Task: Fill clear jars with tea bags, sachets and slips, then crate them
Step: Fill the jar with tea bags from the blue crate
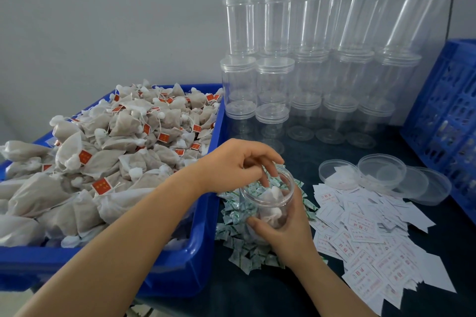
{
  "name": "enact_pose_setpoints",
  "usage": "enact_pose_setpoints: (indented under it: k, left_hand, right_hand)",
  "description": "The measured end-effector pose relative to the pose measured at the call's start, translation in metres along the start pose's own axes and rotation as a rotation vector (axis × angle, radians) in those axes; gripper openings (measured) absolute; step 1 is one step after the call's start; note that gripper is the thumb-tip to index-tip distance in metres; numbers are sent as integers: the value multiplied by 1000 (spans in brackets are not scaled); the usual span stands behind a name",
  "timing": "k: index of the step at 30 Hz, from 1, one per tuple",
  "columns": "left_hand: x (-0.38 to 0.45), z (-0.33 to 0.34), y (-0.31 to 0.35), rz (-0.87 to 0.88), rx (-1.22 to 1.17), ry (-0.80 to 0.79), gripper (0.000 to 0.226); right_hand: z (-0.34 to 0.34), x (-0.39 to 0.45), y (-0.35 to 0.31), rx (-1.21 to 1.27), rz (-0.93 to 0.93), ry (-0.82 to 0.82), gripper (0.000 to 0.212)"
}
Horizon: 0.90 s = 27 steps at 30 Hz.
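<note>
My right hand (pixel 286 226) grips a clear jar (pixel 266 203) from below and behind, tilted with its mouth toward me, over a heap of small green-and-white sachets (pixel 242 247). A few tea bags lie inside the jar. My left hand (pixel 239 165) hovers at the jar's mouth with fingers curled down into the opening; whether they pinch a tea bag is not clear. A blue bin (pixel 206 239) heaped with tea bags (pixel 108 152) stands on the left. White slips with red print (pixel 373 239) are spread on the right.
Stacks of empty clear jars (pixel 309 64) stand against the back wall. Loose clear lids (pixel 383 175) lie beyond the slips. A blue lattice crate (pixel 448 121) stands at the far right. The table surface is dark.
</note>
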<state>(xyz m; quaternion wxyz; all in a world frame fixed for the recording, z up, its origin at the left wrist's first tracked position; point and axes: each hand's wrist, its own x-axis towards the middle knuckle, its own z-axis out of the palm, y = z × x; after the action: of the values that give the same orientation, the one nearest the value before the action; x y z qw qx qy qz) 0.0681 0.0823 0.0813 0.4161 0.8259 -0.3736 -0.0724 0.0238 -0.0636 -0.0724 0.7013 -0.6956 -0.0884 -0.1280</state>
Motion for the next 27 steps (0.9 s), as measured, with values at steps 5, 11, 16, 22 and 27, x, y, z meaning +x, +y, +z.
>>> enact_pose_setpoints:
  k: [5, 11, 16, 22, 27]
  left_hand:
    - [2, -13, -10, -19, 55, 289, 45]
    - [0, -48, -53, -494, 634, 469, 28]
    - [-18, -66, -74, -963, 995, 87, 39]
    - [-16, -63, -80, -1059, 1102, 117, 34]
    - [-13, -67, -84, -1107, 1068, 200, 32]
  right_hand:
    - [0, -2, -2, -11, -10, -2, 98]
    - [-1, -3, -7, 15, 12, -14, 92]
    - [0, -4, -7, 15, 16, -15, 94]
    - [0, -4, -10, 16, 8, -4, 92]
    - [1, -4, -10, 15, -3, -6, 92]
